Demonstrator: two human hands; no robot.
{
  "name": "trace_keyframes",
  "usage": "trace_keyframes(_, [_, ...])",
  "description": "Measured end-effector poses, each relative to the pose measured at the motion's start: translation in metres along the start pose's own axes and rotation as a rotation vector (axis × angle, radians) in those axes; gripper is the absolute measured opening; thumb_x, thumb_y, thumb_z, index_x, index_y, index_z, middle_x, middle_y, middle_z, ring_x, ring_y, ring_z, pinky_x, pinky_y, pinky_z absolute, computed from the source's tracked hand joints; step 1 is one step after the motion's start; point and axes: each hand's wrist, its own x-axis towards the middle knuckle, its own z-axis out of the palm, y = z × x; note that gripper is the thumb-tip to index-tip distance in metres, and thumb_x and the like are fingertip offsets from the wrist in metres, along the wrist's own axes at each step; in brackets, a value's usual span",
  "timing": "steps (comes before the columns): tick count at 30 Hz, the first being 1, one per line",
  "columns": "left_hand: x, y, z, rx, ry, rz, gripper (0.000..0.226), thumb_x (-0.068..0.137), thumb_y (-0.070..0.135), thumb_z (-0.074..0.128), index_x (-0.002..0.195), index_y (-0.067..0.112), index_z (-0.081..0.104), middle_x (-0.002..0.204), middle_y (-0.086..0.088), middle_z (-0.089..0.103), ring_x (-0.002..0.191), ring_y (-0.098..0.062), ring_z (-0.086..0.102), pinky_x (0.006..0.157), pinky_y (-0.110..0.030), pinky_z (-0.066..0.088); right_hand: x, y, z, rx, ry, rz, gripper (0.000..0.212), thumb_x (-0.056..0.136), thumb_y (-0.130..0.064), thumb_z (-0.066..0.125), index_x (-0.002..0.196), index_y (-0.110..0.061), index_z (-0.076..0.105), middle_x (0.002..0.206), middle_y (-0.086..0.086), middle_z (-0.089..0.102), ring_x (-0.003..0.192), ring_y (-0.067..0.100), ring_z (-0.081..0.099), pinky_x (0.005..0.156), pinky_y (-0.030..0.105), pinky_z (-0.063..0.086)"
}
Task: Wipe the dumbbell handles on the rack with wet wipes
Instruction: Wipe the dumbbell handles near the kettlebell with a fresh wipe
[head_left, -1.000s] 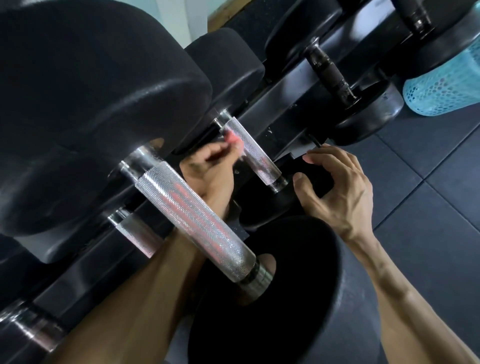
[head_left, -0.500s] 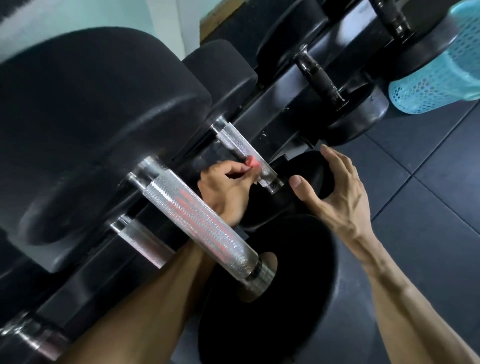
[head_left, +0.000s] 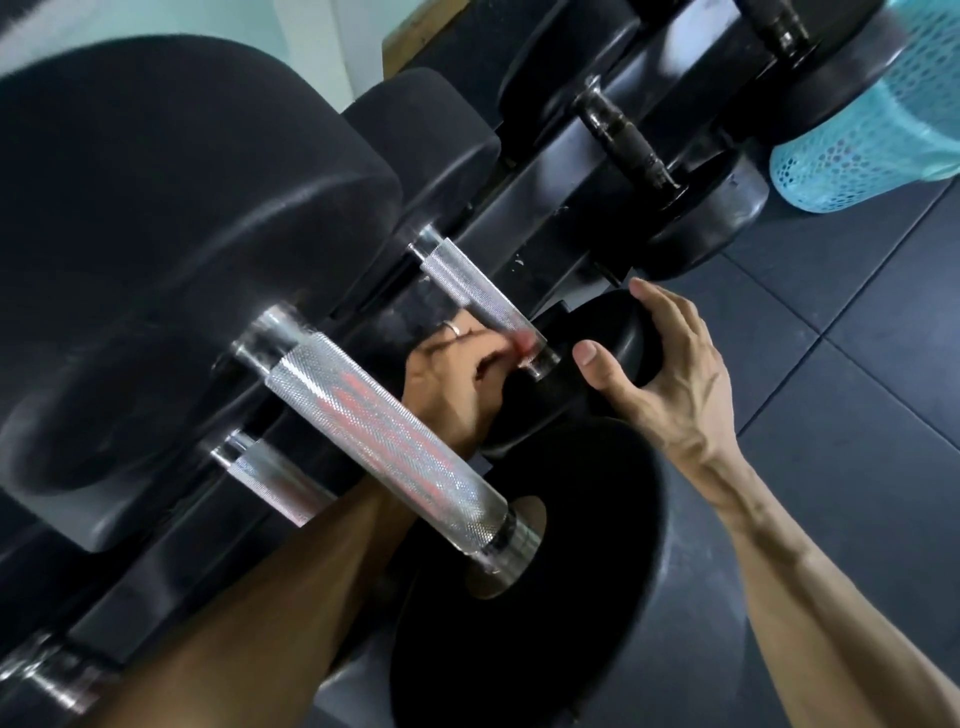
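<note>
The handle (head_left: 480, 299) being wiped is a knurled steel bar on the rack (head_left: 582, 171), the second one from the camera, running down to a small black weight (head_left: 608, 332). At its lower end the left hand (head_left: 457, 384) reaches up from under the near handle (head_left: 384, 441); its fingers are curled toward the bar, and something pink, blurred, shows at the fingertips. This is probably the wipe (head_left: 524, 343), but I cannot tell how it is pinched. The hand comes from below, I think, because the big near dumbbell blocks the way from above.

The right hand (head_left: 670, 374) is spread over the rim of the small weight, thumb on the near face and fingers over the far edge. Most likely it steadies the dumbbell so that it does not roll while being rubbed.

Further along the rack lies a dark handle (head_left: 626, 140), seemingly not yet reached. Beside the rack a turquoise basket (head_left: 872, 135) stands on the floor (head_left: 831, 389), maybe for used wipes.
</note>
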Motion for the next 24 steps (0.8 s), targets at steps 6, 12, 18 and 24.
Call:
trace_keyframes(6, [0.031,0.006,-0.005,0.08,0.417,-0.1,0.007,0.087,0.02,0.072,0.087,0.018,0.078,0.081,-0.001,0.069,0.078,-0.013,0.061,0.073,-0.013,0.034,0.0,0.001,0.002,0.015,0.011,-0.002,0.096,0.07,-0.079,0.048,0.143,-0.017,0.05,0.144,-0.005,0.051,0.134,0.013,0.045,0.104,0.02,0.03])
trace_keyframes(12, [0.013,0.004,-0.001,0.246,-0.029,0.279,0.018,0.089,0.006,0.059,0.096,0.01,0.075,0.083,-0.011,0.066,0.069,-0.033,0.063,0.066,-0.029,0.047,-0.001,0.0,0.002,0.024,0.026,-0.003,0.093,0.07,-0.077,0.05,0.141,-0.017,0.052,0.142,-0.006,0.053,0.132,0.011,0.046,0.103,0.016,0.028])
trace_keyframes(18, [0.045,-0.006,-0.017,0.326,0.304,0.159,0.019,0.098,0.02,0.061,0.103,0.012,0.077,0.086,-0.005,0.063,0.073,-0.028,0.063,0.063,-0.037,0.056,-0.002,0.001,0.003,0.037,0.028,-0.009,0.091,0.071,-0.077,0.05,0.141,-0.018,0.053,0.142,-0.007,0.053,0.133,0.011,0.045,0.103,0.019,0.029])
trace_keyframes(24, [0.019,-0.002,0.0,0.158,0.035,0.218,0.019,0.096,0.017,0.062,0.104,0.011,0.077,0.089,-0.007,0.064,0.083,-0.023,0.068,0.076,-0.036,0.056,-0.001,0.002,0.004,0.036,0.037,-0.011,0.091,0.071,-0.077,0.051,0.14,-0.018,0.054,0.14,-0.008,0.054,0.131,0.009,0.046,0.099,0.005,0.024])
